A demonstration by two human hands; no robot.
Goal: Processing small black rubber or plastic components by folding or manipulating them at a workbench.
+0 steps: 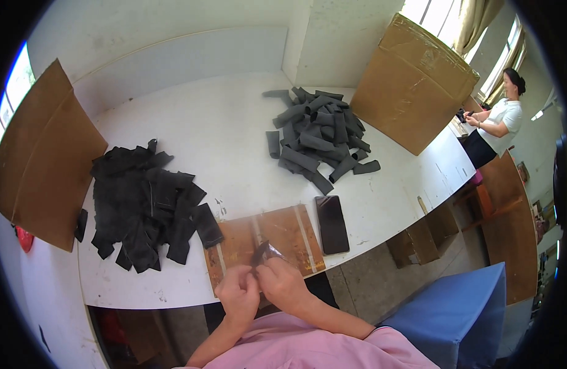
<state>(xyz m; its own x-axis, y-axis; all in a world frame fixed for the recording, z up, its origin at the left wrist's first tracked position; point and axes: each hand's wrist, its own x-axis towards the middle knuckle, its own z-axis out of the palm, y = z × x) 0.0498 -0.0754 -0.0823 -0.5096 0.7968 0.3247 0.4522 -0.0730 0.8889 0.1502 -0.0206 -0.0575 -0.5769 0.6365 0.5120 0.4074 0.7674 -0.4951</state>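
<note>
From my remote view, left hand (237,292) and right hand (283,283) both have fingers pinched closed on a dark piece (259,253) over the brown board (283,224); I'd work with light, steady, close-set grips.

Bright, soft daylight comes from windows (440,17) behind the large carton (412,83), their glass blown out to white. In front of the carton, the tabletop (234,141) is pale and evenly lit, with only faint shadows. Farther below the carton, the left hand (239,292) and right hand (285,284) look slightly hazy. Well right of the carton, straight edges bend toward blackened corners.
</note>
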